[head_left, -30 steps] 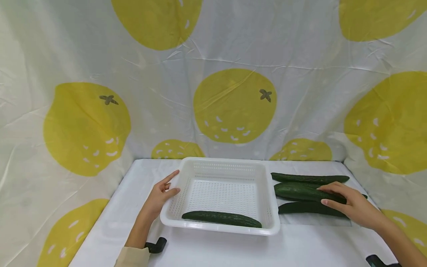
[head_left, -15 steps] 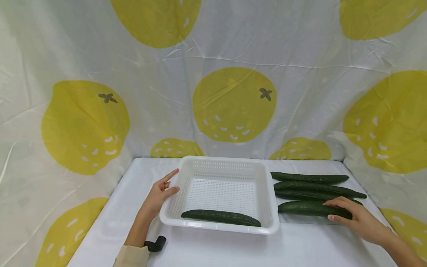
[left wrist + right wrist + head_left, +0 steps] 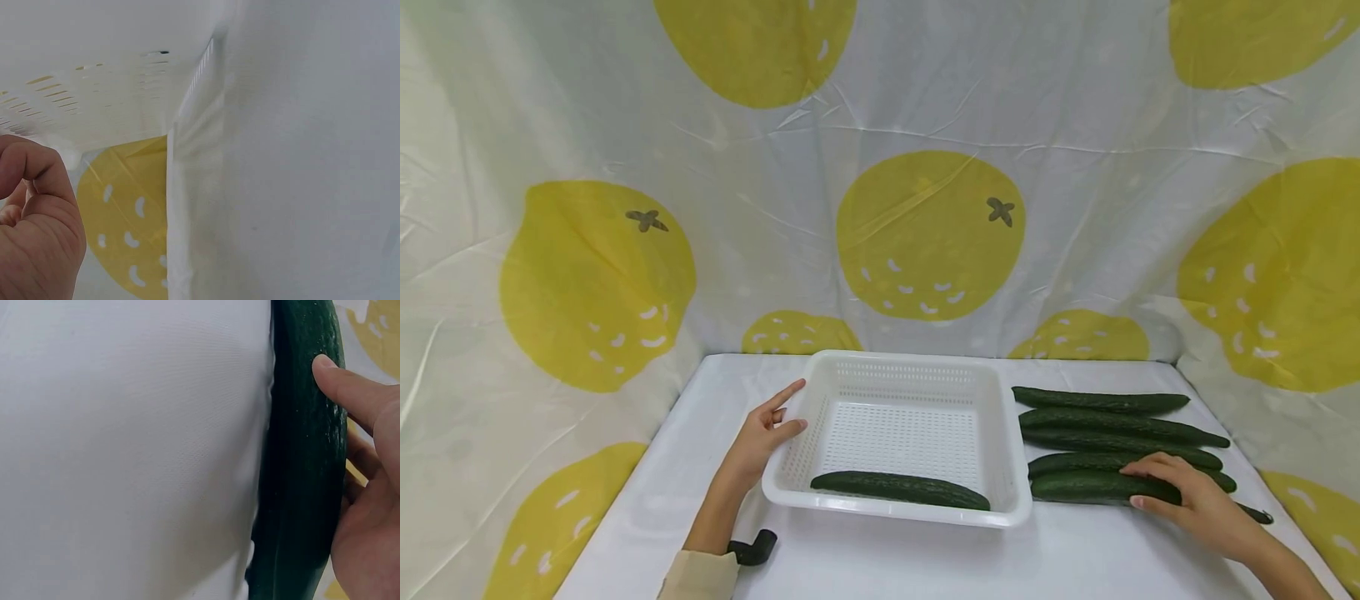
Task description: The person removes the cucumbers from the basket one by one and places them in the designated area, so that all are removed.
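At the left side of a white perforated plastic basket [image 3: 1017, 446], my left hand [image 3: 752, 446] grips the rim, thumb on top and fingers partly hidden behind the wall. One cucumber [image 3: 898, 489] lies along the basket's near side. My right hand [image 3: 1206, 504] holds the nearest cucumber [image 3: 1078, 487] of a group to the right of the basket. In the right wrist view, the thumb presses on one side of that cucumber [image 3: 303, 456], with the other fingers on its far side. Directly behind it lies another cucumber [image 3: 1071, 462], partly covered.
Farther back on the white tabletop [image 3: 895, 567] lie more long cucumbers [image 3: 1105, 402], roughly parallel. A hanging cloth [image 3: 1075, 208] printed with yellow fruit encloses the back and sides. A black curved object [image 3: 756, 550] sits by the left wrist.
My right hand has moved nearer to me with the cucumber, from above the middle of the group to its front, uncovering the cucumbers behind. The left hand and basket hold still.
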### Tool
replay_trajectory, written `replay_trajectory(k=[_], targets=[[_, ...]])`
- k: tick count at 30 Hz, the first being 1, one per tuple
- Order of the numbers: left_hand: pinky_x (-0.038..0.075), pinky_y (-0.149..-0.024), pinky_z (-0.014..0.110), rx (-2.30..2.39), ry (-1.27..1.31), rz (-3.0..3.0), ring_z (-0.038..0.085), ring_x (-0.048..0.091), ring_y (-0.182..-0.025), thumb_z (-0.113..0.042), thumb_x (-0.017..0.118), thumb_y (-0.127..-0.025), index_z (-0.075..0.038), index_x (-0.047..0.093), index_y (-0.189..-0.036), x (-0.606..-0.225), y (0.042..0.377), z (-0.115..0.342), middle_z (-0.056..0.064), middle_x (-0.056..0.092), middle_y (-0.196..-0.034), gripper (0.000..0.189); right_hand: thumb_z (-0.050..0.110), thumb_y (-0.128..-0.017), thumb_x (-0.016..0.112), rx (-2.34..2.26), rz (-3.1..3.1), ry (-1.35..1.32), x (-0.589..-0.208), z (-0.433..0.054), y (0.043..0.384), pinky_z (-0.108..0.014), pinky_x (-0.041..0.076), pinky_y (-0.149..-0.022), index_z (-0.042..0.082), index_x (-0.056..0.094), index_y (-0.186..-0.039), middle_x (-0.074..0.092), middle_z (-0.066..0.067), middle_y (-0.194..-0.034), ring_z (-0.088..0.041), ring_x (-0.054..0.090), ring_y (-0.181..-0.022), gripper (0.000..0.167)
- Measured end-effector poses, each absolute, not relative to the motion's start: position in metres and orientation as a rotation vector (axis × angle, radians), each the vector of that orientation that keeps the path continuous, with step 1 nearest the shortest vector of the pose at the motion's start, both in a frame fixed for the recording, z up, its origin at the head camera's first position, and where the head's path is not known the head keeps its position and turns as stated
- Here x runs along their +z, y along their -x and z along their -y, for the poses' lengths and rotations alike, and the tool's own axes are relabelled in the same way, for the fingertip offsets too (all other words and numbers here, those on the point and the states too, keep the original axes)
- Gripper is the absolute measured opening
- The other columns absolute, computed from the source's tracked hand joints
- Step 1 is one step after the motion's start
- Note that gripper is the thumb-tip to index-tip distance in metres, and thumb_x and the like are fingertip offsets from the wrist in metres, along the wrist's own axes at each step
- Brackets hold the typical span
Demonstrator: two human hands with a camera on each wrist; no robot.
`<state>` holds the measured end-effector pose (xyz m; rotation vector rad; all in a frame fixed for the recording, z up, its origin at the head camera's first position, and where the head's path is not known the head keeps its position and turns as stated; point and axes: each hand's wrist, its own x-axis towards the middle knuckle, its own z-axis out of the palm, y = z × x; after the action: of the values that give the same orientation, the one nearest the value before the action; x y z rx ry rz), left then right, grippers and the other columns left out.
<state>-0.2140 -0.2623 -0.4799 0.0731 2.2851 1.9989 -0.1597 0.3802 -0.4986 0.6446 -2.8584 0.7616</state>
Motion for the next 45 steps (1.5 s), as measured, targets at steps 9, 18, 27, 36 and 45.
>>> replay_trajectory(k=[9,18,27,36,45], targets=[[0.061,-0.077,0.032,1.992,-0.055,-2.287,0.018,0.070,-0.090,-0.010,0.070,-0.096,-0.028,0.041,-0.159,-0.478,0.215,0.261,0.020,0.071,-0.111,0.072,0.029,-0.082,0.086,0.673,2.810,-0.617,-0.502,-0.381,0.159,-0.028,0.053,-0.075,0.030,0.073,-0.119,0.065,0.009,-0.117,0.012,0.049,-0.106,0.039],[0.061,-0.077,0.034,1.954,-0.015,-2.321,0.022,0.071,-0.091,-0.009,0.070,-0.095,-0.034,0.045,-0.156,-0.479,0.218,0.260,0.026,0.070,-0.114,0.071,0.029,-0.076,0.091,0.601,2.778,-0.599,-0.503,-0.379,0.159,-0.030,0.054,-0.076,0.032,0.074,-0.113,0.067,0.012,-0.114,0.009,0.052,-0.106,0.041],[0.062,-0.077,0.037,1.928,-0.022,-2.357,0.023,0.071,-0.090,-0.009,0.069,-0.096,-0.035,0.045,-0.156,-0.473,0.218,0.258,0.024,0.072,-0.115,0.070,0.031,-0.080,0.089,0.676,2.786,-0.511,-0.498,-0.371,0.158,-0.026,0.054,-0.075,0.030,0.074,-0.110,0.069,0.010,-0.110,0.008,0.057,-0.098,0.034],[0.060,-0.073,0.032,1.919,0.013,-2.358,0.017,0.067,-0.082,-0.008,0.069,-0.096,-0.033,0.043,-0.158,-0.471,0.211,0.259,0.022,0.073,-0.103,0.071,0.026,-0.089,0.082,0.706,2.748,-0.534,-0.483,-0.358,0.166,-0.021,0.053,-0.076,0.024,0.075,-0.112,0.069,0.010,-0.109,0.002,0.061,-0.093,0.025],[0.059,-0.074,0.030,1.895,0.012,-2.364,0.017,0.066,-0.084,-0.008,0.069,-0.096,-0.032,0.042,-0.158,-0.473,0.208,0.260,0.021,0.072,-0.104,0.072,0.025,-0.092,0.079,0.754,2.686,-0.657,-0.458,-0.334,0.182,-0.012,0.047,-0.085,0.021,0.072,-0.121,0.070,0.006,-0.115,-0.010,0.064,-0.099,0.030]])
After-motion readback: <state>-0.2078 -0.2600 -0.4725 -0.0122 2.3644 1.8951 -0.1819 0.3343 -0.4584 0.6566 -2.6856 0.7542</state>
